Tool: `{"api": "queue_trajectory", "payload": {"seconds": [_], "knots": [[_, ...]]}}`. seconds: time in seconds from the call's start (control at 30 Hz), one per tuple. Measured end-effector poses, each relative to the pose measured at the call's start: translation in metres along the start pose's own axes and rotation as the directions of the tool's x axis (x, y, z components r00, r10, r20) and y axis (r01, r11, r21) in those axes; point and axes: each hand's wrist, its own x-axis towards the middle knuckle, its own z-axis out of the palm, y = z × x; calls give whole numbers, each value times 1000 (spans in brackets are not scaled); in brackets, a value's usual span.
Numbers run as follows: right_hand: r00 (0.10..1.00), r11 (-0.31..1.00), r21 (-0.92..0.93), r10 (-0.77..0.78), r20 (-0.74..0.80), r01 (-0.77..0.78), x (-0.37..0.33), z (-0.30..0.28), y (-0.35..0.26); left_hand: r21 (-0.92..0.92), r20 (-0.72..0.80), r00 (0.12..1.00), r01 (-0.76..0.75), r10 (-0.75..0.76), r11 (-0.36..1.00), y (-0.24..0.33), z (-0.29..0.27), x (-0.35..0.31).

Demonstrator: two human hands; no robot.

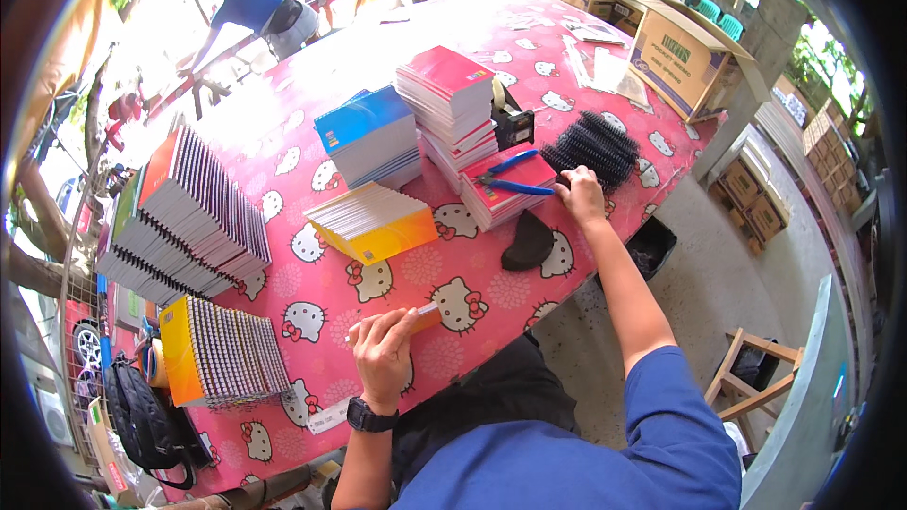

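My left hand point(383, 349) is closed around a thin notebook with an orange cover point(427, 318), held near the table's front edge. My right hand point(583, 196) reaches to a pile of black spiral binding coils point(597, 149). Its fingers are bent together at the pile's left end; what is between them is hidden. Just left of it, blue-handled pliers point(510, 187) rest on a short stack of pink notebooks point(491, 205). A dark half-round object point(528, 242) lies in front of that stack. Yellow notebooks point(373, 227) lie fanned at the middle.
Blue notebooks point(368, 127) and a tall pink stack point(444, 85) stand farther back, beside a tape dispenser point(511, 118). Coil-bound notebooks point(203, 208) and yellow ones point(227, 349) fill the left side. An open carton point(682, 59) is at the far right. Another person point(255, 9) bends beyond the table.
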Motion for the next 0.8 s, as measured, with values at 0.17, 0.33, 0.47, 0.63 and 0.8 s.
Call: {"api": "queue_trajectory", "payload": {"seconds": [0.17, 0.33, 0.47, 0.63, 0.8], "knots": [[968, 994, -23, 112, 226, -110, 15, 4, -5, 2, -33, 999, -14, 14, 1000, -2, -5, -12], [981, 991, -129, -12, 192, 37, 16, -2, -4, -34, -22, 1000, 13, -14, 999, -1, 0, -14], [978, 968, 193, 125, 168, -157, 24, -9, 2, -35, -28, 1000, 14, -15, 999, -1, 2, -14], [978, 893, 434, 180, -105, -118, 37, -32, 9, -30, -5, 998, 62, -63, 998, 6, -6, -6], [997, 697, 713, 55, 50, -74, -10, -119, -63, -70, 54, 997, 60, -56, 996, 4, 1, -6]]}}
